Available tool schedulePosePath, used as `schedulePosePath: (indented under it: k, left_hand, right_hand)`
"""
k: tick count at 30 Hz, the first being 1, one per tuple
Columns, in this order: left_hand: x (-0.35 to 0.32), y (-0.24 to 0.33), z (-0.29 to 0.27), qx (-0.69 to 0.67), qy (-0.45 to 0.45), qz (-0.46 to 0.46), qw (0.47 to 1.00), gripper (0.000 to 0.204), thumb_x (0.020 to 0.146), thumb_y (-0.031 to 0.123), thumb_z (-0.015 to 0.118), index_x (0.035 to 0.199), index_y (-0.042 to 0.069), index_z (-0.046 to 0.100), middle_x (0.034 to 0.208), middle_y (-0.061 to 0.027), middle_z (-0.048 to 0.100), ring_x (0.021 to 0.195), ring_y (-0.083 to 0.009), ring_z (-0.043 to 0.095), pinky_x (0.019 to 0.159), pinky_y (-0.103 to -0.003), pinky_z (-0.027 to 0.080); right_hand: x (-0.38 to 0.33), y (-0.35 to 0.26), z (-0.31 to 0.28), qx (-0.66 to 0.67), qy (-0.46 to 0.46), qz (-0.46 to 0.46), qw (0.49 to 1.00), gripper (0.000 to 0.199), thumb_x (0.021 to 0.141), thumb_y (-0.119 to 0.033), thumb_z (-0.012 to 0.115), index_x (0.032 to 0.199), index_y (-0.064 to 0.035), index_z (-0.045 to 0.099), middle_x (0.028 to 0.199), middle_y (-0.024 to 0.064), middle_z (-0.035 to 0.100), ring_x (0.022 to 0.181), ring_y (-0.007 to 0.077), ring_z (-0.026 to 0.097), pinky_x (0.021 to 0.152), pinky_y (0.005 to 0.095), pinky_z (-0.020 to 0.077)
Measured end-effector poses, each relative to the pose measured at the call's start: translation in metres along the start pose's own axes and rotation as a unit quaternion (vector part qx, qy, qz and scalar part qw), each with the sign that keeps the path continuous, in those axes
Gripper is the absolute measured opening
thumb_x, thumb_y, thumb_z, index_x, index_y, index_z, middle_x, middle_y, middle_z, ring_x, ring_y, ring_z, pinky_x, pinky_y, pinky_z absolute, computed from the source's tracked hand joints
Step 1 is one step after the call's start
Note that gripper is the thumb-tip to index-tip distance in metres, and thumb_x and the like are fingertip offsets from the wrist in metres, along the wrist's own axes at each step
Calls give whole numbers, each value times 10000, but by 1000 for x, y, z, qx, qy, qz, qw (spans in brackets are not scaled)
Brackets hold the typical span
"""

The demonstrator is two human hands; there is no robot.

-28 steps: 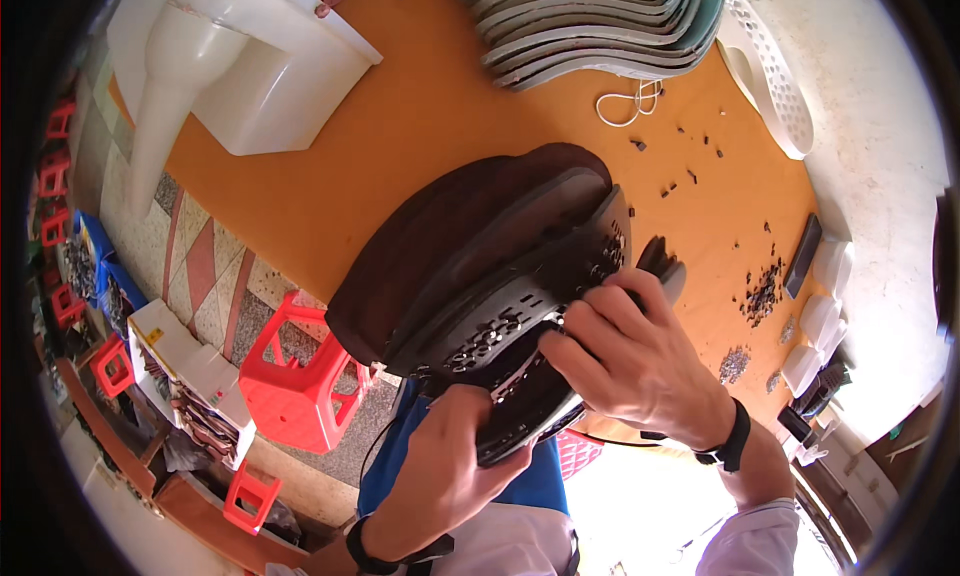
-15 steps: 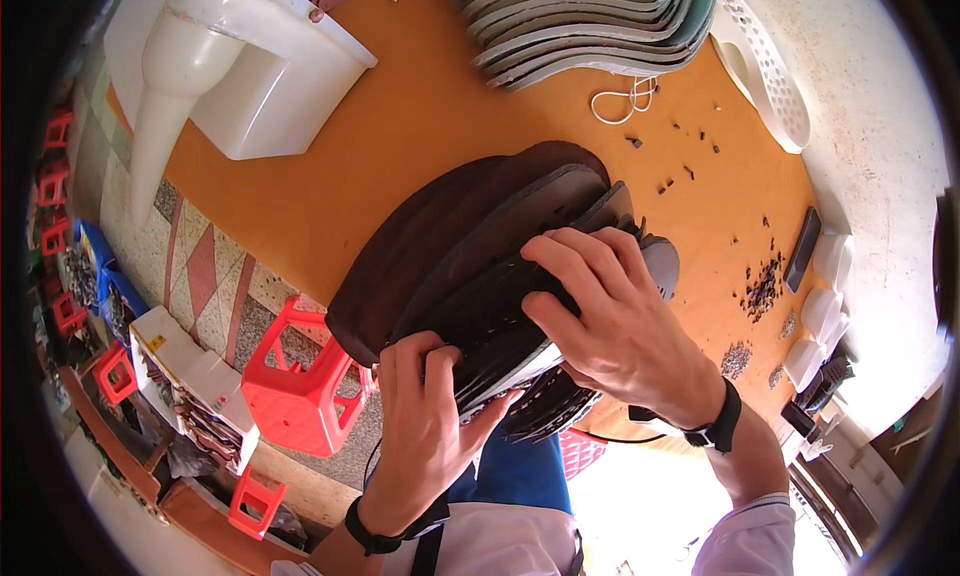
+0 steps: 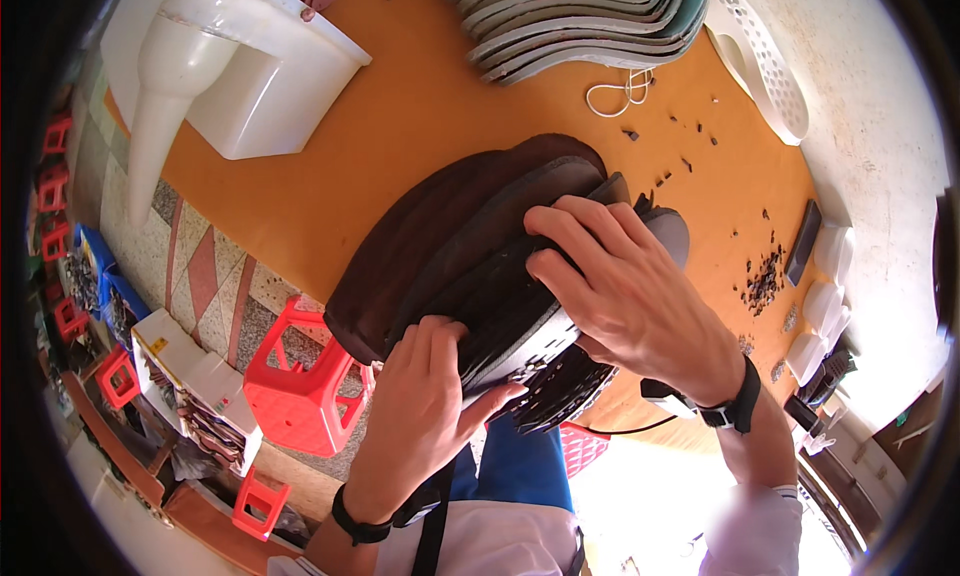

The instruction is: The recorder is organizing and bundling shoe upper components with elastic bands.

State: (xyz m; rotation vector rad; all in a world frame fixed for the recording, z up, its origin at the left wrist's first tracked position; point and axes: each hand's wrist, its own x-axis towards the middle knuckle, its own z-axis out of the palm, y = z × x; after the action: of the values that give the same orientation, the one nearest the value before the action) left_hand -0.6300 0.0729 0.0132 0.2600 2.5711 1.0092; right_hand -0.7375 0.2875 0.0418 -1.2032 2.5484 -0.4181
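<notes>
A bundle of dark brown and black shoe soles [image 3: 455, 236] stands on edge over the near rim of the orange table [image 3: 400, 126]. My right hand [image 3: 625, 296] lies across the top of the bundle, fingers curled over its upper edges. My left hand [image 3: 420, 416] grips the bundle's near end from below, the thumb pressed on a black perforated sole [image 3: 545, 371]. Both wrists wear dark bands.
A stack of grey-green soles [image 3: 580, 16] lies at the table's far side beside a white perforated basket [image 3: 765, 61] and a loop of white cord [image 3: 620, 91]. A white bin with a funnel [image 3: 230, 66] stands far left. Dark scraps [image 3: 760, 276] litter the right. A red stool [image 3: 300, 386] stands on the floor.
My right hand slid from the bundle's near end up onto its top. My left hand rose from below and closed on the near end. The bundle tipped more upright.
</notes>
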Motion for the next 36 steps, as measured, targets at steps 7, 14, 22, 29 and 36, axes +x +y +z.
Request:
schedulePosePath:
  k: [7,14,22,29,36]
  left_hand:
    - [-3,3,4,-27,75,42,996,837,732,419,895,1236,-69,439,1085,-256,539,935,-423,599,799,-466,513]
    - [-21,23,-5,-105,-44,31,993,649,767,104,850,1230,-60,424,1155,-263,517,978,-428,611,818,-458,545]
    - [-56,35,-22,-231,-42,-12,972,597,757,71,837,1216,-48,474,1176,-243,552,1027,-432,619,873,-434,543]
    - [-43,-15,-9,-96,3,-110,989,617,720,173,914,1159,-13,523,1091,-192,560,929,-352,600,750,-410,526]
    - [-40,-17,-9,4,47,-67,997,641,698,235,918,1127,-43,532,1238,-214,448,1139,-364,468,902,-495,457]
  right_hand:
    - [-12,2,9,19,27,13,999,565,676,-80,757,1217,-39,598,1302,130,539,1243,301,521,974,396,435]
    - [-29,-3,6,33,77,5,996,338,741,-83,702,1066,-92,611,1143,78,586,1113,247,577,951,426,420]
    - [-25,-28,-18,7,11,-8,1000,179,770,-151,673,906,-123,561,811,9,474,805,153,546,881,389,405]
    - [15,-24,6,1,-54,-48,997,181,803,-160,664,928,-64,574,917,55,515,906,189,527,791,321,403]
    - [20,-29,18,3,24,-27,999,310,687,-112,746,949,-72,585,1145,85,547,1088,225,537,963,413,405]
